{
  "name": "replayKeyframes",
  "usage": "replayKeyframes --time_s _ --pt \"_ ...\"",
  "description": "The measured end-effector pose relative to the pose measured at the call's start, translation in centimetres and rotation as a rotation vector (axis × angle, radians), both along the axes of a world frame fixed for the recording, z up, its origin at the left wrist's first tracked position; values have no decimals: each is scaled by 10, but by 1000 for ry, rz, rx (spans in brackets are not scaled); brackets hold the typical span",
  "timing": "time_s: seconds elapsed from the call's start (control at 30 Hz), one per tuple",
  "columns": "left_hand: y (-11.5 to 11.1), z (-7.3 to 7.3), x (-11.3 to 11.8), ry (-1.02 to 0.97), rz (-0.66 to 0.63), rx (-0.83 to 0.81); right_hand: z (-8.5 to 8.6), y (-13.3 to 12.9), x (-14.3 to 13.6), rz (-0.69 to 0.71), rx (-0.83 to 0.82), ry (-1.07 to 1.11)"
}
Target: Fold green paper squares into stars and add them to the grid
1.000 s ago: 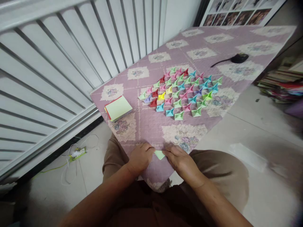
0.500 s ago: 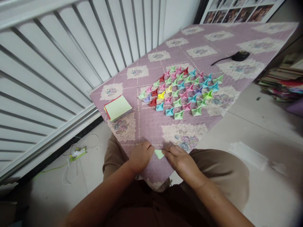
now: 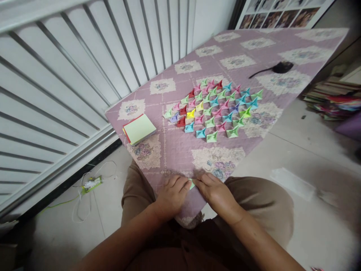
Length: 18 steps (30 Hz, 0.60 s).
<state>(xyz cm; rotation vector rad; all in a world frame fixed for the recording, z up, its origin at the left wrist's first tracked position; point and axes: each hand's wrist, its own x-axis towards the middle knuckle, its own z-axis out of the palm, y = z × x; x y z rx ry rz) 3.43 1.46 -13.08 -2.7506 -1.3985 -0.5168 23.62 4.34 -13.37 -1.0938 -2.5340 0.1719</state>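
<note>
A small folded piece of light green paper (image 3: 191,184) lies on the tablecloth at the near corner of the table, mostly covered by my fingers. My left hand (image 3: 174,194) presses on its left part with the fingers held together. From the other side, my right hand (image 3: 213,190) pinches its right end, fingers closed. Beyond my hands stand rows of small folded paper pieces (image 3: 210,122) in green, pink, blue, red, yellow and purple. A stack of paper sheets (image 3: 140,128), pale green on top with a red edge showing, sits to the left.
A purple floral tablecloth (image 3: 176,150) covers the table. At the far right lies a black object with a cable (image 3: 282,67). A white slatted panel (image 3: 84,56) borders the left side. On the floor are a power strip (image 3: 92,183) and piled papers (image 3: 335,98).
My left hand has slid right over the green paper and now hides more of it. My right hand has stayed about where it was. The view has shifted slightly.
</note>
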Motion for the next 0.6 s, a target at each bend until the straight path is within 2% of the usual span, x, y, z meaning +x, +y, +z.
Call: replayKeyframes --time_s 0.27,0.6 --pt "-2 -2 1 14 -18 -62 -2 -1 1 0 15 15" --pt "-3 0 1 60 -8 -60 -2 -1 0 -14 -7 45"
